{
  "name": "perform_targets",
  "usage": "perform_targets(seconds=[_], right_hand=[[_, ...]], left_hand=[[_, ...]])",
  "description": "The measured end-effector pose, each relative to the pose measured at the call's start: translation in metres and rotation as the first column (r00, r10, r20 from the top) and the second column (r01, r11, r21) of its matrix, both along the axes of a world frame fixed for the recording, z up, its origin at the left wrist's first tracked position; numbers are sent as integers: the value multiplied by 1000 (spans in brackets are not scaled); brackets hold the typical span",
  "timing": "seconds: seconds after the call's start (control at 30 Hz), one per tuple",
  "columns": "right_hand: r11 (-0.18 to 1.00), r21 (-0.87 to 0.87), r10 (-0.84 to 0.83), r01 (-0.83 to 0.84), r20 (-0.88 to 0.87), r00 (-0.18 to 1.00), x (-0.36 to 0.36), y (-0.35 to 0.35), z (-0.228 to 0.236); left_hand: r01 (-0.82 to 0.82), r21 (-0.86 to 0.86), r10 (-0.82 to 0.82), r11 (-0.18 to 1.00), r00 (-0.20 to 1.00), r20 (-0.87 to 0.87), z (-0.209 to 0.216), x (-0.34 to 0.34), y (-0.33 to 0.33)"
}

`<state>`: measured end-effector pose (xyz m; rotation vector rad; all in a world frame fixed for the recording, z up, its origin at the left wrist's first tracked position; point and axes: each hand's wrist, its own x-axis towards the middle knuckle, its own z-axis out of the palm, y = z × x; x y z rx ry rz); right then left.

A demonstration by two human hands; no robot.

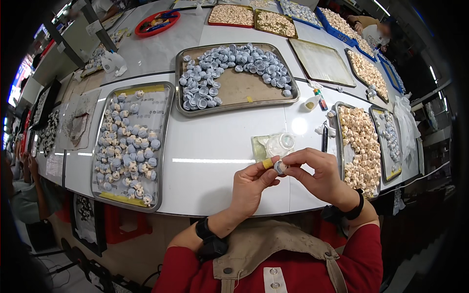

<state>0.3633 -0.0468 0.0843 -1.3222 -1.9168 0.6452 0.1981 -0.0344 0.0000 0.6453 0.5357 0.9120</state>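
Over the near part of the white table, my left hand (pixel 248 189) and my right hand (pixel 320 177) meet at a small blue-and-cream figure head (pixel 280 167). Both pinch it between thumb and fingers, and the fingertips cover part of it. Yellow tape (pixel 267 163) wraps a left fingertip. Just beyond sits a clear round container (pixel 280 142) on a greenish square pad (pixel 258 152). A metal tray (pixel 232 95) farther off holds blue cup-shaped pieces. The left tray (pixel 148 113) has blue-and-cream heads; cream pieces (pixel 360 151) fill a tray at the right.
A black pen-like tool (pixel 325 138), a small bottle (pixel 310 103) and a lighter-like item (pixel 321 100) lie right of centre. Beyond are a bare tray (pixel 322 61), a red bowl (pixel 157 23) and more filled trays. Other people sit at the far right and left.
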Motion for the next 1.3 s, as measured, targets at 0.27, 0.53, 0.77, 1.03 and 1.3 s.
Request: perform_targets(seconds=[0.27,0.53,0.77,1.03,1.3], right_hand=[[991,113,69,-75,52,996,-5,-1,5],[990,117,71,-80,80,994,-7,-7,5],[950,274,107,-153,176,979,-2,0,-2],[947,316,58,-66,36,998,0,-3,-21],[956,292,48,-43,-10,999,6,-8,-20]], left_hand=[[-9,226,42,974,989,-142,8,-11,-1],[9,115,-1,993,998,-68,13,-11,-6],[250,-214,-165,944,922,349,19,-7,-8],[308,-376,-164,874,915,368,16,1,-16],[330,-355,-199,875,912,358,15,6,-17]])
